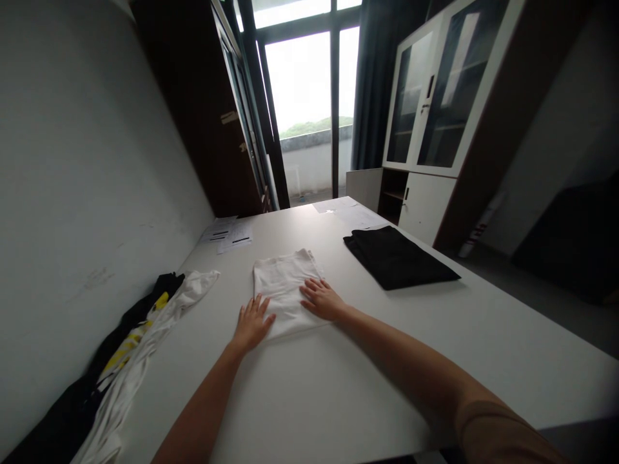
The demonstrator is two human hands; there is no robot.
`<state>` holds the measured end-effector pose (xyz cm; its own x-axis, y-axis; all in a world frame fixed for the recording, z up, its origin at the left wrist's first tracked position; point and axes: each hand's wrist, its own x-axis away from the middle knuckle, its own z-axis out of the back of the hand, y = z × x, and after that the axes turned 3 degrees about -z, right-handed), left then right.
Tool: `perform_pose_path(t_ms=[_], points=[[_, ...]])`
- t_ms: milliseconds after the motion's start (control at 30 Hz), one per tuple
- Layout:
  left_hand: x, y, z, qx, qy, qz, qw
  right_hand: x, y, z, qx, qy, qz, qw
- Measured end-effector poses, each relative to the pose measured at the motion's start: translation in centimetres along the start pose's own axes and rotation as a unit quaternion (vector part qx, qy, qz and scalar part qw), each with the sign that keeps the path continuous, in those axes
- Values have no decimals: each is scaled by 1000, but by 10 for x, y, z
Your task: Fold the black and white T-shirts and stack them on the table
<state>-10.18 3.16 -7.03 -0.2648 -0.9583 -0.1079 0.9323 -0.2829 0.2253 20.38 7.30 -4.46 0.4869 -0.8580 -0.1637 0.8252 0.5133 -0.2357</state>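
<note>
A folded white cloth garment (284, 274) lies flat near the middle of the white table (309, 399). My left hand (252, 322) rests on its near left edge, fingers spread. On its right side lies my right hand (322, 298), palm down with the fingers stretched out. Neither hand grips the fabric; both press flat on it. What kind of garment it is cannot be made out in its folded state.
A folded black cloth (396, 256) lies to the right. Crumpled black, yellow and white clothes (140, 348) run along the left wall. Papers with pens (232, 235) lie at the far left, more papers (351, 211) at the far edge. A cabinet (430, 116) stands beyond, right.
</note>
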Motion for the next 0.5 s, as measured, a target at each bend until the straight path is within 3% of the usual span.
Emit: perform_pose_path(t_ms=[300,500], points=[[0,2,5,7,-12,-2,1000,0,-1,-1,0,5,-1,1000],[-1,-6,5,11,-16,-16,1000,9,-19,-5,3,18,-23,1000]])
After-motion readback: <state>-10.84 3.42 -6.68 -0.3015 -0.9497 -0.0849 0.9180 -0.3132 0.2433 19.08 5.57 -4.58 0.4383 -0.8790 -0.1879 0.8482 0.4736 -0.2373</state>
